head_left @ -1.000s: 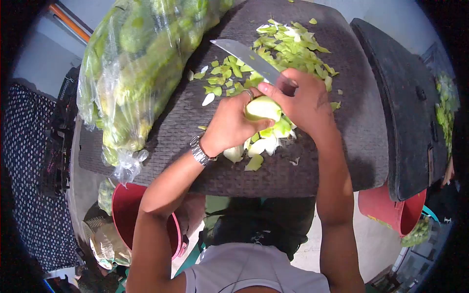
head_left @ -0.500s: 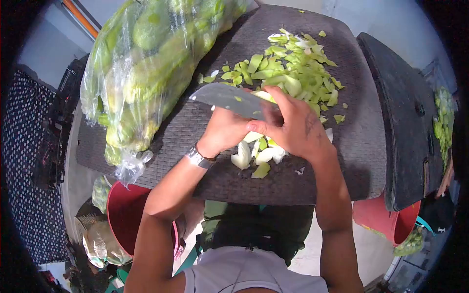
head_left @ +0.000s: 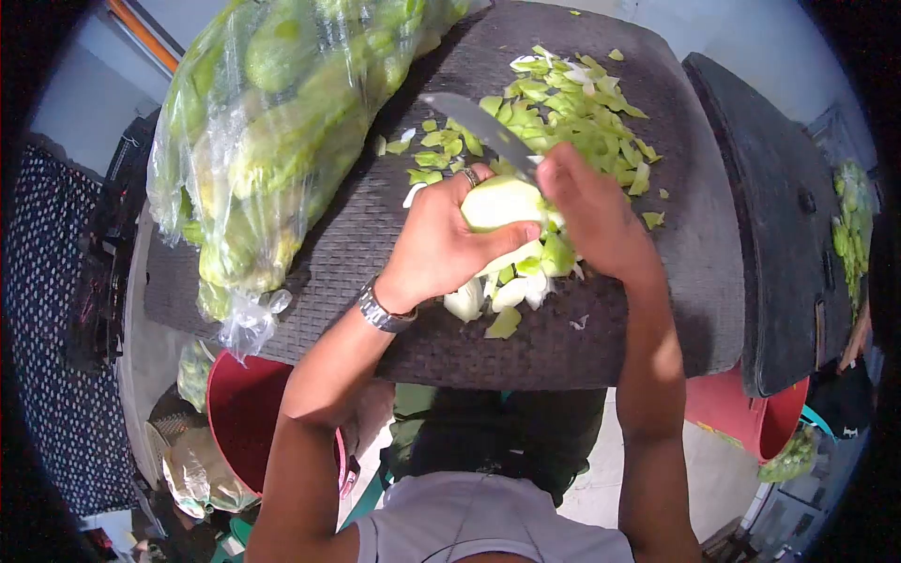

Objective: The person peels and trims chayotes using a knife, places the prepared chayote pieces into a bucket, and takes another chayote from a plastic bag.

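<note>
My left hand (head_left: pixel 441 235), with a ring and a metal watch, is closed around a pale green peeled vegetable (head_left: pixel 502 205). Just to its right, my right hand (head_left: pixel 596 211) grips a knife (head_left: pixel 483 124) whose wide blade points up and to the left above the vegetable; its handle is hidden in the fingers. Green peelings (head_left: pixel 582 117) lie heaped on the dark woven tabletop (head_left: pixel 347 272) beyond both hands. Below the held vegetable are more peelings and white pieces (head_left: pixel 510 294).
A large clear plastic bag (head_left: pixel 282 141) of green vegetables lies on the tabletop's left side. Red buckets (head_left: pixel 246 403) stand below at left and right. A dark panel (head_left: pixel 765 216) is at the right, with another bag of green vegetables (head_left: pixel 851 225) beyond it.
The knife has swung from lying across the vegetable to a raised slant, and my right hand has shifted slightly right. The vegetable shows more fully in my left hand.
</note>
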Available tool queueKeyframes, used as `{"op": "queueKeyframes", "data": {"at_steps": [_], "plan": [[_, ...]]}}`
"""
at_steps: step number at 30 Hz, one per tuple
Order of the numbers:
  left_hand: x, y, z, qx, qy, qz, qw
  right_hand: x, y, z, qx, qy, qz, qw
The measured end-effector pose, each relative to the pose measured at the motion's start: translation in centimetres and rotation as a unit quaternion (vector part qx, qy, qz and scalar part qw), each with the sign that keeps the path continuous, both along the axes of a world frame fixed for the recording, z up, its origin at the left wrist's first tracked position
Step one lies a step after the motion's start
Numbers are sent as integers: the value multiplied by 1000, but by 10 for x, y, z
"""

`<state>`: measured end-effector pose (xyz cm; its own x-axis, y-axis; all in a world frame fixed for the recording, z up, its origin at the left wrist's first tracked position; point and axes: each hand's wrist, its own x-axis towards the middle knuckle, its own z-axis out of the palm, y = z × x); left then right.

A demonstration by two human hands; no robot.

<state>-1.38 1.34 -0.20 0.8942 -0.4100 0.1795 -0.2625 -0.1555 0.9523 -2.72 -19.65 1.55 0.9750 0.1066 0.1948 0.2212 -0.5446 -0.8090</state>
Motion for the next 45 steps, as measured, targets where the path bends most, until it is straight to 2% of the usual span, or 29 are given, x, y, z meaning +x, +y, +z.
{"op": "queueKeyframes", "data": {"at_steps": [2,7,10,14,15,16,17,19,21,22,23,24,25,27,28,29,30,31,32,33,34,35,36,37,38,39,41,44,45], "plan": [[0,1,3,-37,39,-10,998,4,-1,-1,57,-8,-26,998],[1,12,12,-81,147,-49,985,5,-6,-2,-40,7,-136,990],[-21,37,34,-51,166,-9,985,6,-6,-3,-66,14,-176,982],[-53,143,50,88,35,-87,992,4,-5,2,-90,19,-205,974],[-67,192,39,109,100,-89,985,4,-5,3,-83,17,-202,976],[-68,230,40,137,115,-199,963,3,-5,3,-79,15,-200,977],[-82,260,46,183,195,-205,942,2,-6,3,-75,13,-199,977],[-132,308,22,161,396,63,902,4,-10,2,-69,-2,-200,977],[-169,358,-32,314,340,132,877,4,-10,2,-64,12,-203,977],[-178,379,-63,252,407,74,875,3,-9,8,-66,31,-203,977],[-195,381,-84,327,392,111,853,4,-8,11,-68,47,-201,976],[-207,369,-100,346,453,158,806,4,-7,9,-89,15,-184,979],[-219,382,-137,462,397,102,786,0,-8,4,-112,-15,-167,979],[-244,407,-211,679,255,-7,688,-1,-13,-3,-141,-49,-145,978],[-253,416,-241,700,254,-11,667,-1,-14,-6,-144,-53,-139,978],[-256,436,-265,618,338,32,709,2,-15,-8,-147,-60,-133,978],[-261,469,-291,293,547,160,768,5,-17,-10,-134,-51,-137,980],[-263,496,-304,32,670,238,703,7,-18,-12,-120,-42,-139,982],[-265,505,-295,143,475,263,828,8,-16,-14,-105,-31,-141,984],[-255,490,-252,399,203,237,862,7,-12,-9,-96,-23,-147,984],[-240,464,-198,658,-73,297,688,4,-8,-1,-88,-14,-155,984],[-219,451,-159,563,-51,429,705,2,-4,4,-79,-6,-161,984],[-205,442,-123,398,-66,514,757,1,-1,4,-81,-10,-172,982],[-187,428,-82,389,-65,538,745,2,0,4,-83,-15,-182,980],[-168,376,-28,244,1,550,799,3,0,3,-85,-21,-191,978],[-157,358,1,215,-11,522,825,3,-2,-1,-115,-57,-179,976],[-134,315,40,212,-38,462,860,8,-5,-7,-94,-6,-170,981],[-100,299,46,427,-92,327,838,2,-4,5,-9,114,-157,981],[-92,304,40,446,-95,314,833,0,-2,8,37,141,-158,977]]}}
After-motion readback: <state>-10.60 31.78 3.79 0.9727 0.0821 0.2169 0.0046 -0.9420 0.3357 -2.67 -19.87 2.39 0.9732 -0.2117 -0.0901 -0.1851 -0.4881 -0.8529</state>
